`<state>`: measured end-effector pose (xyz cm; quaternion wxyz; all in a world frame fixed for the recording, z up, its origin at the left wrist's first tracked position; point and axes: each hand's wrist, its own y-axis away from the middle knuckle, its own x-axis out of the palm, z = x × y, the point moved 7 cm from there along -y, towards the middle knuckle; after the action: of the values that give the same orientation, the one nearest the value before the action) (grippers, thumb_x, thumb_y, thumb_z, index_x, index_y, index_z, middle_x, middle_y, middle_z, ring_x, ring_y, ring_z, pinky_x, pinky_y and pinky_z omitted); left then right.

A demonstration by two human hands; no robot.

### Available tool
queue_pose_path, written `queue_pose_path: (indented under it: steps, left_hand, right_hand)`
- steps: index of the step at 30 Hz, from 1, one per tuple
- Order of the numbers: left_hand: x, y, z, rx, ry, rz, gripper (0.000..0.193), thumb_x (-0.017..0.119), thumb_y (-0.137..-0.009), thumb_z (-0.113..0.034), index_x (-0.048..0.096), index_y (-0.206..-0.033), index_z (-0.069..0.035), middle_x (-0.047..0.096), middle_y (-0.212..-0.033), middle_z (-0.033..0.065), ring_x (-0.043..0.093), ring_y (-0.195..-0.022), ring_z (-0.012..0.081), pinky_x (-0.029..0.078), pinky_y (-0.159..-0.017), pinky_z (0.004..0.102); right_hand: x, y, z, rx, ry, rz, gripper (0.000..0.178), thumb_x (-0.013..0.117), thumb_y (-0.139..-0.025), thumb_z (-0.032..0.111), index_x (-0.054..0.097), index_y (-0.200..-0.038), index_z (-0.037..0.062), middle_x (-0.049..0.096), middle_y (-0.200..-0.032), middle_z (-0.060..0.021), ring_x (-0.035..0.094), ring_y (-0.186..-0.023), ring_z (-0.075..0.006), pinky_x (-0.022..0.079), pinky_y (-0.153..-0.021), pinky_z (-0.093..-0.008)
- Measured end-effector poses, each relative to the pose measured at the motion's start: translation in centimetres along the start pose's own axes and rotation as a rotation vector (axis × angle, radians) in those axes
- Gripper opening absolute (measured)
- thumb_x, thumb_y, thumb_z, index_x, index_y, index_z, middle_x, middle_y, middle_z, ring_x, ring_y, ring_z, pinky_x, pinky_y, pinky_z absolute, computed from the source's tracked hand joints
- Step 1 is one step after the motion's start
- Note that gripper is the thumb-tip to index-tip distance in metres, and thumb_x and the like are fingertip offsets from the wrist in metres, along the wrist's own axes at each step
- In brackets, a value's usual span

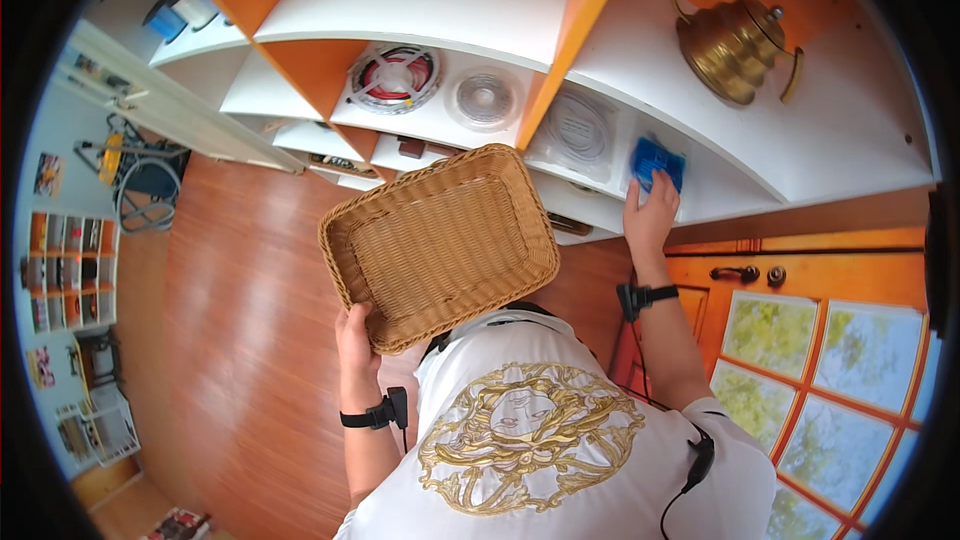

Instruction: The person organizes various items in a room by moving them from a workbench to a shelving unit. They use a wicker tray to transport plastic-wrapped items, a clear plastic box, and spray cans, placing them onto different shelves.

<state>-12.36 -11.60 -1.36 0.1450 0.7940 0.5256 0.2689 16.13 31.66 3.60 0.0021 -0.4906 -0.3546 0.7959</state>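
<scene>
My left hand (357,342) grips a rectangular tan wicker basket (440,248) by its near left corner. The basket is tilted in front of my body, and nothing lies inside it. To the right, my right hand (654,212) reaches onto a lower white shelf. Its fingers touch the near edge of a small blue translucent packet (657,162), with the thumb apart at the left. What exactly the packet is cannot be made out. Left of it on the shelf lies a clear round coil in packaging (575,130).
A brass kettle (735,48) stands on the upper right shelf. A red-and-white coil (395,78) and a clear round spool (484,100) lie left of the orange divider (575,35). An orange door with panes (765,330) is at the right. A yellow-and-black machine (140,170) stands far left.
</scene>
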Motion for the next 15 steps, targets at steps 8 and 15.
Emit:
queue_pose_path:
  steps: [8,15]
  left_hand:
    - [-0.4,5.7,1.9,-0.013,0.154,-0.195,0.031,0.052,-0.086,-0.010,0.059,-0.110,0.008,0.066,-0.104,0.0141,0.065,-0.090,0.0225,0.055,-0.079,0.0344]
    - [-3.5,12.5,3.3,0.050,0.182,-0.394,0.032,0.052,-0.086,-0.010,0.059,-0.111,0.009,0.066,-0.104,0.0148,0.066,-0.090,0.0230,0.055,-0.079,0.0347]
  right_hand:
    - [3.0,6.7,7.3,0.082,-0.800,0.607,0.028,0.052,-0.099,0.020,0.060,-0.113,-0.0032,0.064,-0.107,-0.0175,0.062,-0.093,-0.0258,0.050,-0.081,-0.0348]
    - [6.7,9.4,16.0,0.063,-1.220,1.117,0.030,0.051,-0.101,0.018,0.059,-0.116,-0.0063,0.067,-0.104,-0.0063,0.062,-0.090,-0.0124,0.049,-0.081,-0.0275]
